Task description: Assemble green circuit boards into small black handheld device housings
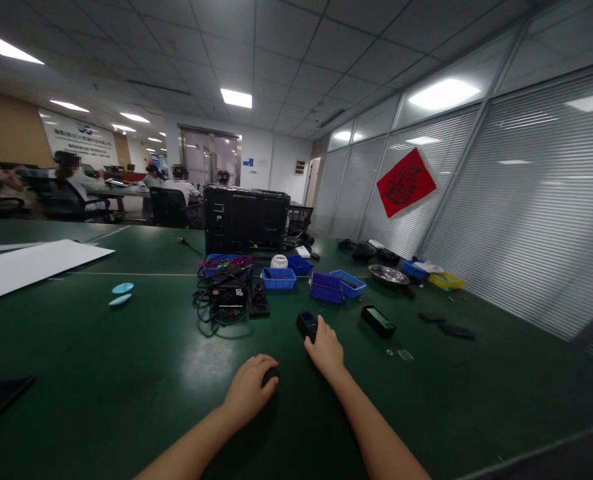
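A small black handheld device with a little screen lies on the green table. My right hand is closed around its near right side, the thumb and fingers on either side of it. My left hand rests over the table to the left and nearer me, fingers loosely bent, thumb apart, nothing in it. To the right of my right hand lies a black box with a greenish top. A small ring and a clear flat piece lie just in front of that box.
Tangled cables and a black power unit sit beyond my left hand. Blue trays, a baseball and a metal bowl stand farther back. A large black case rises behind. Several people sit in the background.
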